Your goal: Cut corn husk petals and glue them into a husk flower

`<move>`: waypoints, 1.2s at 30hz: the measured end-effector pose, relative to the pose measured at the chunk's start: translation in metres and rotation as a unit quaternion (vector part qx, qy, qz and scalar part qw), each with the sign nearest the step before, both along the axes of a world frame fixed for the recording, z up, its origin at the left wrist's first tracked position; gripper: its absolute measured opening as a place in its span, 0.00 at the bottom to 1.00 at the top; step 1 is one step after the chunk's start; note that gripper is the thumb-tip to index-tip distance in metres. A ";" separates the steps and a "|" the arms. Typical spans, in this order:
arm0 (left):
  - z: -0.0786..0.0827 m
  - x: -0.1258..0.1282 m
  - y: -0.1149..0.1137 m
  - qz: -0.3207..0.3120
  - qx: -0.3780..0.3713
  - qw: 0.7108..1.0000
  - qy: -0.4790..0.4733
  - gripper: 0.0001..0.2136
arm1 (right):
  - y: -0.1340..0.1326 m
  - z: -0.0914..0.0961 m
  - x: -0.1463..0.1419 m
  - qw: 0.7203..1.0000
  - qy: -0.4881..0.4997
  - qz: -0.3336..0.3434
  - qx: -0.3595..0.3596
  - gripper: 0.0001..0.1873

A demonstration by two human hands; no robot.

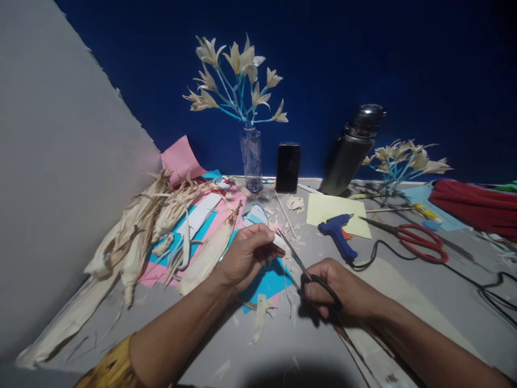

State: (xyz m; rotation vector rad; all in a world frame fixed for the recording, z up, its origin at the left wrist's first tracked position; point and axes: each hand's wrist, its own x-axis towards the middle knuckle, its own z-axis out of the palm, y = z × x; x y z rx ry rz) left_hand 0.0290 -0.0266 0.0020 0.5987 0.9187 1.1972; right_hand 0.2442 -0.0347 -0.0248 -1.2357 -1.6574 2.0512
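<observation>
My left hand (246, 253) is closed in a pinch on a small pale strip of corn husk (281, 243), held above blue paper (269, 283). My right hand (337, 288) grips black-handled scissors (301, 267), fingers through the loops. The blades point up and left and meet the husk strip right beside my left fingertips. Husk trimmings (260, 318) lie on the grey table below both hands.
A heap of dried corn husks (149, 226) lies left on pink and blue paper. Behind stand a glass vase of husk flowers (251, 156), a phone (288, 168) and a flask (351, 153). Right: a blue glue gun (337, 231), red scissors (420, 242), red cloth (476, 207).
</observation>
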 end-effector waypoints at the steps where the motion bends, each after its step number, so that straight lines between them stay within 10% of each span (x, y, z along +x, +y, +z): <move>1: 0.000 0.000 0.000 -0.001 0.000 1.000 -0.003 0.07 | 0.000 0.001 -0.001 1.000 -0.001 0.001 0.002 0.21; 17: 0.000 -0.001 0.000 0.008 -0.007 0.999 -0.036 0.08 | -0.001 -0.007 0.001 0.997 0.073 -0.002 -0.019 0.32; 36: -0.002 -0.002 0.000 0.007 -0.021 1.000 -0.020 0.09 | 0.000 0.001 -0.002 1.000 0.004 -0.001 0.011 0.21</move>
